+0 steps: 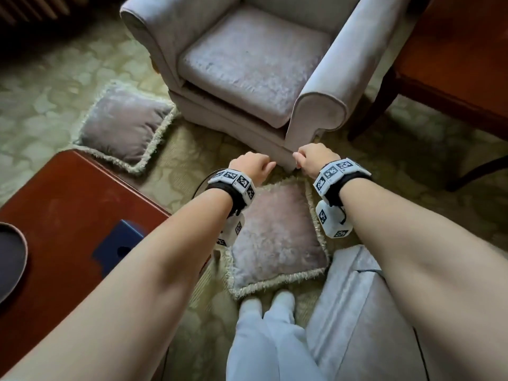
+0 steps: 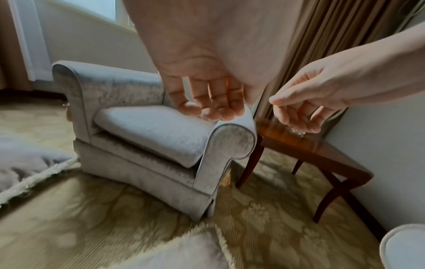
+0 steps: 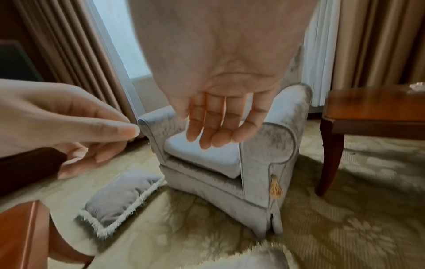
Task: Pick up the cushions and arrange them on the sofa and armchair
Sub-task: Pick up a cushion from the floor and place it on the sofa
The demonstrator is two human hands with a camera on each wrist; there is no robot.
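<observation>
From the head view, both hands are hanging over the carpet with nothing in them: the left hand [image 1: 251,167] and the right hand [image 1: 312,160] are showing loosely curled fingers, just above the nearer cushion [image 1: 277,237], which is lying flat on the floor right in front of the person's feet. A second cushion [image 1: 125,127] is lying on the carpet beside the armchair's [image 1: 255,67] front corner, near the wooden tabletop [image 1: 68,193]. The armchair seat is carrying no cushion, and the sofa's arm [image 1: 357,312] is showing at lower right. So the first pickup seems to be in hand, with no cushion lifted yet.

In the left wrist view, the left hand [image 2: 207,94] is hanging relaxed and holding nothing, with the fringed edge of the nearer cushion [image 2: 184,254] blurring below it.

In the right wrist view, the right hand [image 3: 220,112] is pointing down with nearly straight fingers, also holding nothing; the far cushion [image 3: 119,198] is lying by the armchair [image 3: 264,149].

The next move probably calls for lowering both hands to the nearer cushion's far edge and gripping it at two sides, clear of the loose fringe.
</observation>
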